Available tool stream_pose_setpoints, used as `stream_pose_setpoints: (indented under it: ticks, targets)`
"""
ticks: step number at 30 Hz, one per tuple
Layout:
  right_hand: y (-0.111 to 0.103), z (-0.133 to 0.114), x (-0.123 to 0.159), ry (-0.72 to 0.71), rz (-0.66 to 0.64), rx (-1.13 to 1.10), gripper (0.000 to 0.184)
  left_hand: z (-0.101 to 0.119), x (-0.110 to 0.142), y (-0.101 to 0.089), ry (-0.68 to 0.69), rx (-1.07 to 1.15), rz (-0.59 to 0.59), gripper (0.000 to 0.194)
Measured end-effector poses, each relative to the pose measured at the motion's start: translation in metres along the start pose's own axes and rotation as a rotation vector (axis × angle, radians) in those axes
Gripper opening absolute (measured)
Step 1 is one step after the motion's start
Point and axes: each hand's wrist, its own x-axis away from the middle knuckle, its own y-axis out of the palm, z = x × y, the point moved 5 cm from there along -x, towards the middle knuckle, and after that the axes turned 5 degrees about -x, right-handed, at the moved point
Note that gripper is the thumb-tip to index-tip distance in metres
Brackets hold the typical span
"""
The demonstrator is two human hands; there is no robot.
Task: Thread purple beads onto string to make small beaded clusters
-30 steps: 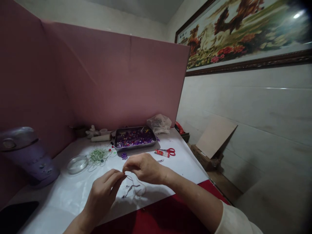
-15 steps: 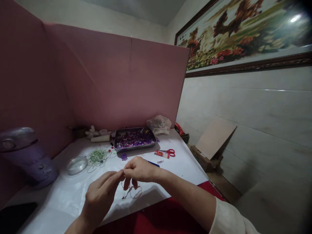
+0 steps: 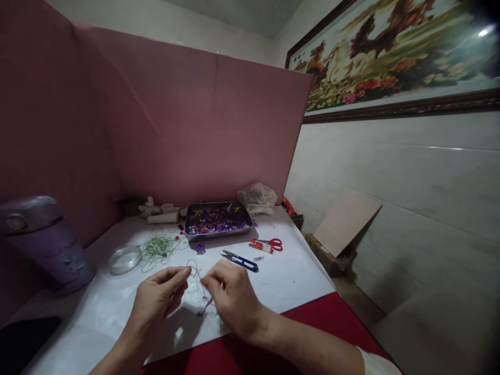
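1. The left hand [image 3: 158,294] has thumb and forefinger pressed together, pinching a thin brown cord [image 3: 199,272]; the exact contact is hidden between the fingertips.
2. The right hand [image 3: 236,299] curls inward with its thumb near the forefinger, beside the cord; I cannot tell whether it pinches it.
3. The cord loops between the hands, above the near part of the white-covered table [image 3: 300,276]; its lower run is hard to trace.
4. Below, a narrow dark strip [image 3: 205,306] lies partly hidden behind the right hand.
5. Blue-handled metal snips [image 3: 241,261] lie beyond that hand, a purple beaded cluster [image 3: 200,248] to their left.
6. Near the table's far edge is a rectangular metal tray [image 3: 219,237] of mostly purple beads, too small to tell apart.
7. At the near left corner, a flat black object [image 3: 29,341] is cut off.
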Motion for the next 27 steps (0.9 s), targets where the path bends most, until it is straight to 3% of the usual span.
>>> stream_pose_setpoints:
  ticks: [2, 5, 10, 14, 21, 27]
  targets:
    - [0.012, 0.001, 0.015, 0.002, -0.080, -0.131, 0.014, -0.002, -0.001, 0.001, -0.038, 0.064, -0.028, 0.031]
    - [0.021, 0.009, 0.024, 0.007, -0.030, -0.225, 0.031, -0.005, 0.000, 0.002, -0.057, 0.087, -0.071, 0.029]
    - [0.038, 0.039, 0.015, 0.294, -0.044, -0.437, 0.047, -0.008, 0.001, 0.004, -0.079, 0.087, -0.110, 0.029]
    - [0.048, 0.050, 0.014, 0.451, -0.076, -0.583, 0.010, -0.010, 0.000, 0.004, -0.105, 0.052, -0.095, 0.031]
    - [0.050, 0.049, 0.027, 0.451, -0.172, -0.458, 0.015, -0.013, 0.000, 0.007, -0.113, -0.034, -0.092, 0.033]
    - [0.033, 0.029, 0.023, 0.231, -0.186, -0.205, 0.009, -0.010, 0.001, 0.005, -0.084, -0.028, -0.063, 0.033]
